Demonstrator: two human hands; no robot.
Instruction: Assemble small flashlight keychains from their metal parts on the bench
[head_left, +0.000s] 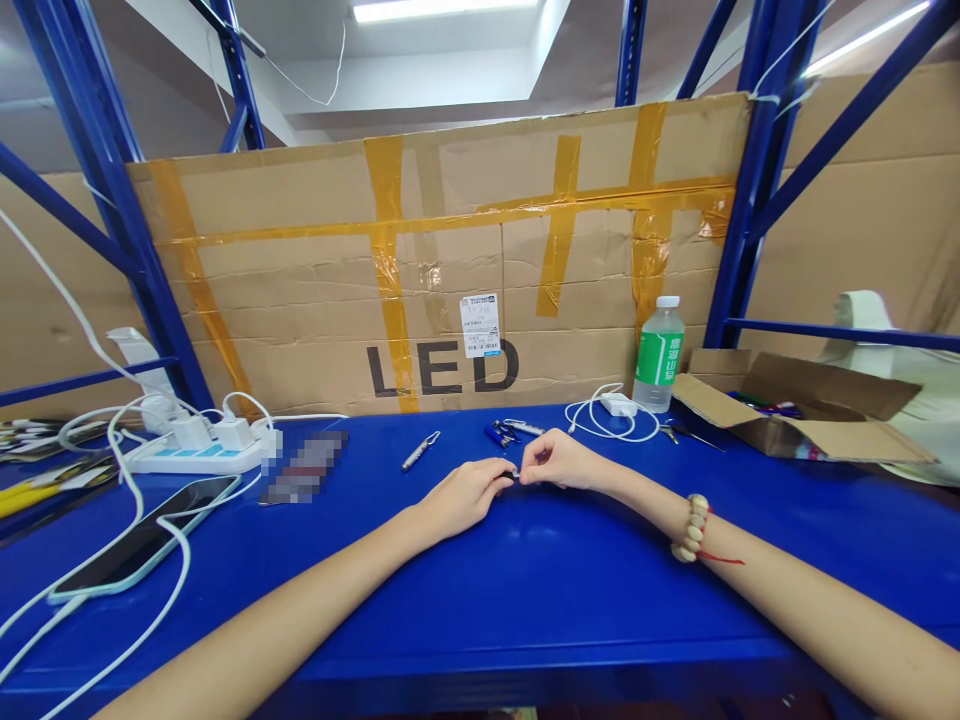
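Note:
My left hand (471, 495) is closed over a small dark item (509, 476) with a light bit at its end, too small to name. Meeting it from the other side, my right hand (559, 462) pinches at that end, and its fingers hide what they grip. Just behind the hands lie several small blue and silver pieces (499, 433), partly hidden by my right hand. A slim silver stick with a wire loop (418, 452) rests on the blue tabletop (480, 590), left of them.
On the left are a power strip (199, 455), a phone (146, 545) and loose white cables. Behind my right arm stand a green-labelled bottle (660, 355), a coiled white cable with charger (619, 405) and an open cardboard box (795, 410). A taped cardboard sheet (322, 290) backs the table.

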